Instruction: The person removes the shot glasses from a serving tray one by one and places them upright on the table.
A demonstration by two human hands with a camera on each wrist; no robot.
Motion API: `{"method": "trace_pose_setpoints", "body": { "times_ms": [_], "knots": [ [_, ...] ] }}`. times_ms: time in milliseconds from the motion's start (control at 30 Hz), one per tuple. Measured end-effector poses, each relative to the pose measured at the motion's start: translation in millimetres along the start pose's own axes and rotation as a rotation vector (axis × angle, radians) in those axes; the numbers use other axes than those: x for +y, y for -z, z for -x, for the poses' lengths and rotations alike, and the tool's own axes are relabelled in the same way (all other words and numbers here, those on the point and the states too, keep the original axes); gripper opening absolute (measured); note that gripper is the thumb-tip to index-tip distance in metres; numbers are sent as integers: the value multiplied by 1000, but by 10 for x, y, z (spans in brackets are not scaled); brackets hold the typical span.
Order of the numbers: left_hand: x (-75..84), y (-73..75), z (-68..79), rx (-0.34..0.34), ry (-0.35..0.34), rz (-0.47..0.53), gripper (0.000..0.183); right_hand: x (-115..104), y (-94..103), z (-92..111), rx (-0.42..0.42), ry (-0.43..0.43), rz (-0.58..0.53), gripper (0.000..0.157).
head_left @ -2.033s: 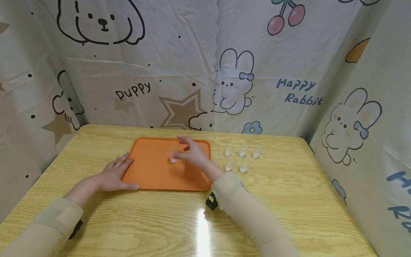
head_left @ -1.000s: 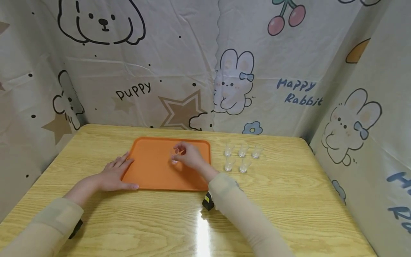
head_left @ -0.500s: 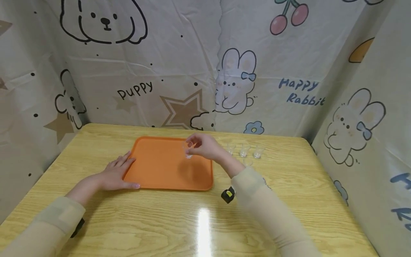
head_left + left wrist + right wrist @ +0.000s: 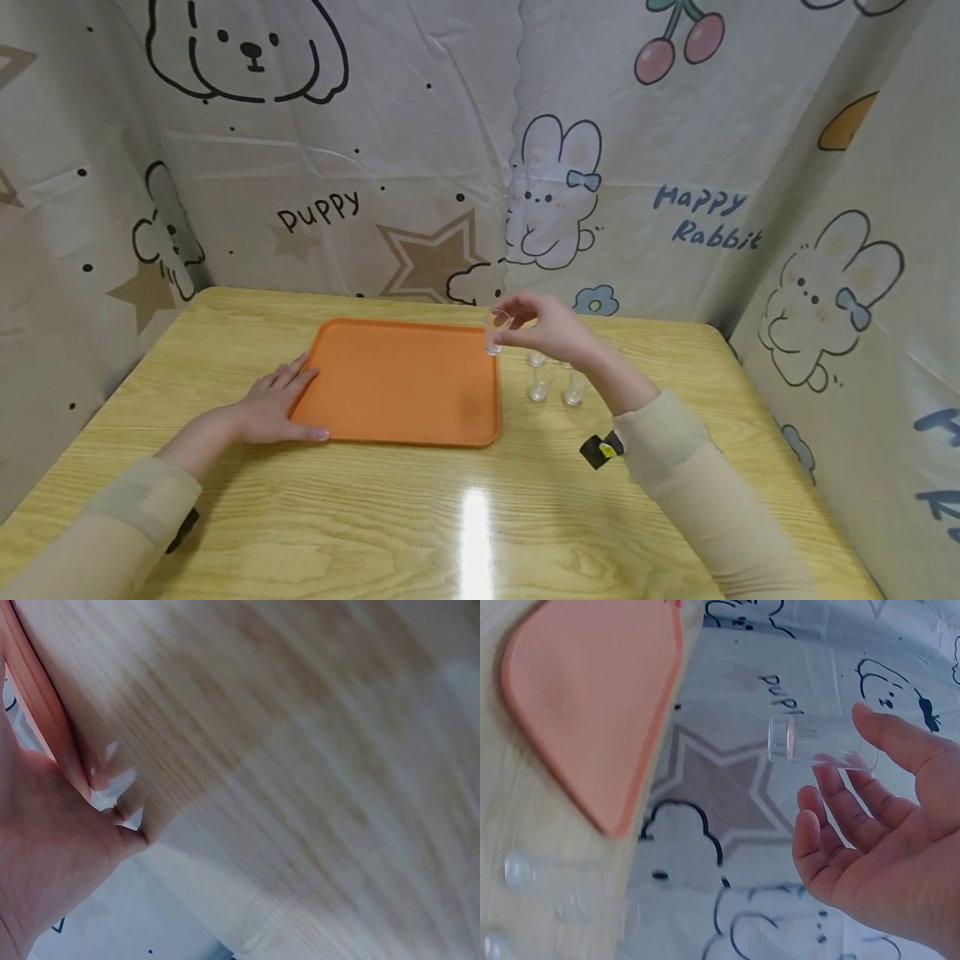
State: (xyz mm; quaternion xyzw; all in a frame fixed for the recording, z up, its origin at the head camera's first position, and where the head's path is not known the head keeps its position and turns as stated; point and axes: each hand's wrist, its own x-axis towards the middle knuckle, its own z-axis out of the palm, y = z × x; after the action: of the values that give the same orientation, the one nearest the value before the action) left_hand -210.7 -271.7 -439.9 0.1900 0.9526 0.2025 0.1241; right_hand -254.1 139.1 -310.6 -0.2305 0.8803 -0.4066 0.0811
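Observation:
My right hand (image 4: pixel 551 329) pinches a small clear shot glass (image 4: pixel 817 741) between thumb and fingers, raised above the table at the right edge of the orange tray (image 4: pixel 401 383). In the right wrist view the thumb lies on one side of the glass near its rim, fingers on the other. My left hand (image 4: pixel 273 404) lies spread at the tray's left side, thumb along its front edge. The left wrist view has that hand (image 4: pixel 60 840) against the tray's edge (image 4: pixel 45 697). Several more shot glasses (image 4: pixel 538 387) stand right of the tray, some hidden behind the right hand and forearm.
The wooden table (image 4: pixel 390 517) reaches back to a printed cloth backdrop (image 4: pixel 420 125), which also hangs at both sides. A dark wrist device (image 4: pixel 600 451) sits at the right cuff.
My right hand closed on the shot glass on the tray, lifted it and carried it rightward to the tray's right edge. My left hand has kept its place on the tray.

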Motion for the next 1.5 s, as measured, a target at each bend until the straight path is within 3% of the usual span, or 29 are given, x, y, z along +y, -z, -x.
{"method": "trace_pose_setpoints", "body": {
  "times_ms": [267, 500, 700, 1067, 1500],
  "knots": [
    [-20, -2, 4, 3, 7, -3, 111, 123, 384, 278, 60, -47, 82, 42],
    [18, 22, 7, -20, 13, -30, 111, 422, 646, 594, 120, -133, 67, 44],
    [6, 11, -4, -13, 16, -38, 111, 696, 749, 859, 149, -175, 98, 46],
    [-2, 5, -1, -11, 12, -26, 111, 1284, 565, 1096, 199, -257, 72, 53],
    [-62, -16, -21, -13, 11, -37, 113, 1655, 298, 995, 206, -334, -13, 45]
  ]
}}
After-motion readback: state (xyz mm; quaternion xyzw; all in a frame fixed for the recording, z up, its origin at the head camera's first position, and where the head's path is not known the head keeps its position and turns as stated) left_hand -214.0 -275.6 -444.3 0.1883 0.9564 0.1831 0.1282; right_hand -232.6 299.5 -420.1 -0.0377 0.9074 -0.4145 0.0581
